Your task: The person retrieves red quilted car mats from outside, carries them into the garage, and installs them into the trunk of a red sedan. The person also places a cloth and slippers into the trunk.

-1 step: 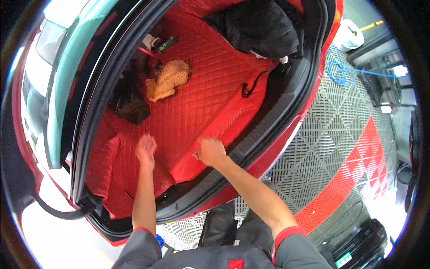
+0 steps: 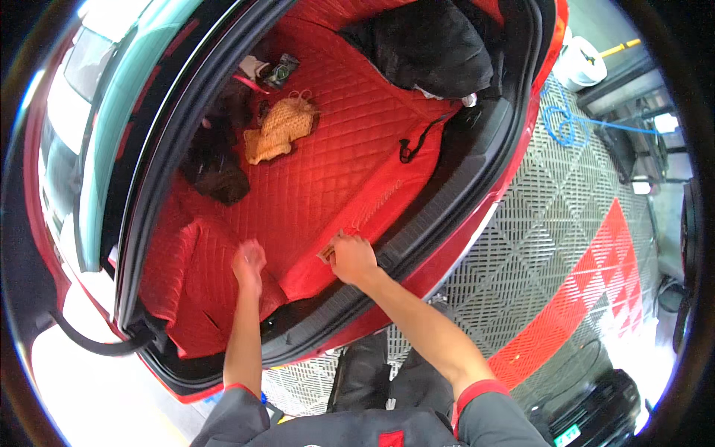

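Observation:
A red quilted trunk mat [image 2: 298, 179] lines the open trunk of a red car. My right hand [image 2: 353, 258] rests at the raised front strip of the mat, fingers curled in. A small pale brown patch [image 2: 326, 253] shows at its fingertips; what it is, I cannot make out. Over the mat's near left part, my left hand [image 2: 250, 267] is slightly blurred, its fingers loosely extended and nothing visible in them. Farther in lies a crumpled orange knitted cloth [image 2: 281, 130]. Dark items [image 2: 216, 175] sit left of it, partly in shadow.
A black cloth bundle [image 2: 424, 48] fills the far right trunk corner. A black strap [image 2: 417, 145] lies over the mat's edge. The dark trunk sill [image 2: 417, 242] curves before me. Outside are grey floor grating [image 2: 506, 261], a white bucket [image 2: 581, 63] and a blue hose [image 2: 566, 123].
My left hand has dropped nearer to me and slightly right. My right hand stays at almost the same spot on the mat's strip.

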